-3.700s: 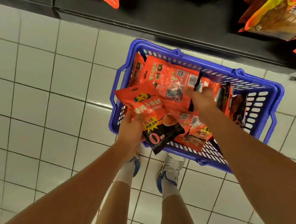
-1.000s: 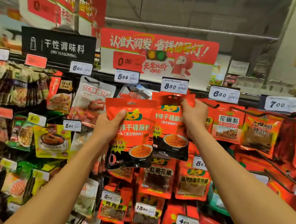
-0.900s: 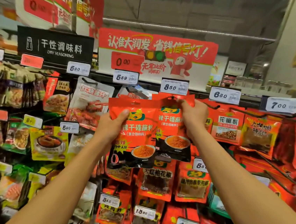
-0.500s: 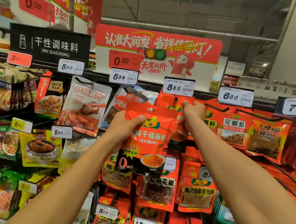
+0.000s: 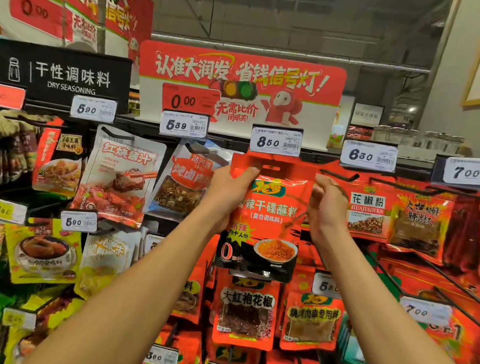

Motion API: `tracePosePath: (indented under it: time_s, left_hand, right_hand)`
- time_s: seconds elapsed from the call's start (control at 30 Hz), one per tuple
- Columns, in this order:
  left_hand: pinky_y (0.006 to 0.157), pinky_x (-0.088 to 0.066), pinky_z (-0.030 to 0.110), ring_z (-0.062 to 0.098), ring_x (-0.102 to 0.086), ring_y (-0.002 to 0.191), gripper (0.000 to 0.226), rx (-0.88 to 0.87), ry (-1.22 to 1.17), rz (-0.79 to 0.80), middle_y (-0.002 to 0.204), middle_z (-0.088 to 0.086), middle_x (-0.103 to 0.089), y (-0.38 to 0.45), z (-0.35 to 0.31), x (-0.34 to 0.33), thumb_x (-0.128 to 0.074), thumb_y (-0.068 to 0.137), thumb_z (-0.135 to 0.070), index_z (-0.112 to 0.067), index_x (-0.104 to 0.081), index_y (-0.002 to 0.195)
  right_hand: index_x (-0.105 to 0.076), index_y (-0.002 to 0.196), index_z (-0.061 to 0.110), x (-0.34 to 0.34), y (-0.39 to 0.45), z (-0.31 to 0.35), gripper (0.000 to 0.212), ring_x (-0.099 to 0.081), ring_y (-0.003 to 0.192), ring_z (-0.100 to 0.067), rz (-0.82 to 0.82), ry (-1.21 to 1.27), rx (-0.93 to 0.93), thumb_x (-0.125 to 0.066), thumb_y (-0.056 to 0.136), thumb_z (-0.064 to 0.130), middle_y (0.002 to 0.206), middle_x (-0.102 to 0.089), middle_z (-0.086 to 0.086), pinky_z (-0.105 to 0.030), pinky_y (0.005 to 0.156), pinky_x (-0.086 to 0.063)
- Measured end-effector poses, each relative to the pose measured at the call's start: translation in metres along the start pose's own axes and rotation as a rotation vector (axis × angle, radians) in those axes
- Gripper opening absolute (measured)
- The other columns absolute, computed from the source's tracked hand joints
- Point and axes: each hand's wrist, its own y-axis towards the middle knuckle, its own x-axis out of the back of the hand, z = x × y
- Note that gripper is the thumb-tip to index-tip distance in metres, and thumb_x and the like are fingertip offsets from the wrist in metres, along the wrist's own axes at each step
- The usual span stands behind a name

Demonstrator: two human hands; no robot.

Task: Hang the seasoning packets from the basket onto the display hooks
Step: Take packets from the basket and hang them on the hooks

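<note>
We hold one red seasoning packet [image 5: 268,214] up at the top row, its hang slot level with the hook under the 8.50 price tag [image 5: 276,141]. Left hand [image 5: 228,192] grips its upper left corner. Right hand [image 5: 326,211] is loosely curled beside the right edge, holding nothing. We cannot tell if the slot is threaded. Basket out of view, so remaining count unknown.

Single head-worn view, faced forward

The display rack [image 5: 324,158] is seen close, at arm's reach, slightly upward toward the price tag [image 5: 275,141].
</note>
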Motion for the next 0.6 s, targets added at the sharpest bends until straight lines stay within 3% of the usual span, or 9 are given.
tracePosePath:
  time_s: [0.07,0.17,0.23,0.3,0.4,0.53,0.6]
  left_hand:
    - [0.063,-0.061,0.04,0.021,-0.074,0.065,0.014,0.005,0.009,-0.009,0.07,0.002,-0.075,0.004,0.0,-0.005,-0.068,0.091,-0.028,-0.02,-0.067,0.08]
    - [0.059,-0.061,0.037,0.022,-0.074,0.064,0.014,0.011,-0.008,-0.035,0.069,0.003,-0.075,0.008,-0.002,-0.009,-0.07,0.089,-0.029,-0.02,-0.068,0.079]
    - [0.056,-0.06,0.037,0.022,-0.073,0.062,0.016,0.012,-0.013,-0.064,0.069,0.004,-0.075,0.011,-0.006,-0.012,-0.073,0.088,-0.031,-0.017,-0.07,0.081]
    - [0.054,-0.061,0.036,0.022,-0.074,0.059,0.018,0.033,0.015,-0.094,0.068,0.004,-0.075,0.015,-0.009,-0.013,-0.075,0.087,-0.032,-0.015,-0.071,0.083]
    - [0.051,-0.059,0.034,0.022,-0.074,0.059,0.016,0.084,0.028,-0.126,0.067,0.003,-0.076,0.021,-0.006,-0.013,-0.075,0.087,-0.031,-0.016,-0.071,0.084]
    - [0.072,-0.061,0.041,0.028,-0.073,0.08,0.022,0.108,0.046,-0.146,0.089,0.008,-0.076,0.028,0.0,-0.016,-0.075,0.089,-0.036,-0.015,-0.071,0.092]
    - [0.062,-0.056,0.03,0.02,-0.067,0.068,0.026,0.09,0.064,-0.143,0.076,0.003,-0.069,0.032,0.004,-0.014,-0.073,0.091,-0.036,-0.016,-0.064,0.077]
  right_hand:
    - [-0.069,0.068,0.021,0.007,-0.014,0.002,0.025,-0.062,0.058,-0.015,0.103,-0.033,0.027,-0.06,0.09,0.028,0.064,-0.066,0.0,-0.027,0.053,-0.046]
    - [-0.067,0.073,0.021,0.007,-0.026,0.007,0.026,-0.063,0.068,-0.024,0.2,-0.188,0.08,-0.061,0.087,0.042,0.076,-0.065,-0.009,-0.031,0.054,-0.048]
    - [-0.071,0.075,0.027,0.006,-0.028,0.007,0.025,-0.067,0.067,-0.008,0.232,-0.334,0.184,-0.061,0.094,0.04,0.072,-0.071,0.01,-0.028,0.056,-0.054]
    - [-0.071,0.08,0.026,0.005,-0.029,0.006,0.022,-0.067,0.068,-0.003,0.257,-0.433,0.244,-0.062,0.099,0.032,0.072,-0.072,0.013,-0.027,0.061,-0.057]
    - [-0.07,0.095,0.018,0.008,-0.028,0.002,0.007,-0.071,0.078,-0.017,0.304,-0.461,0.152,-0.07,0.095,0.025,0.085,-0.076,0.002,-0.041,0.066,-0.059]
    - [-0.065,0.11,0.026,0.011,-0.021,-0.015,0.031,-0.076,0.084,-0.016,0.354,-0.508,-0.035,-0.082,0.084,0.022,0.099,-0.078,0.0,-0.027,0.059,-0.056]
    - [-0.065,0.108,0.024,0.006,-0.007,-0.025,0.032,-0.076,0.082,-0.018,0.245,-0.478,-0.074,-0.083,0.082,0.019,0.101,-0.078,-0.005,-0.03,0.064,-0.059]
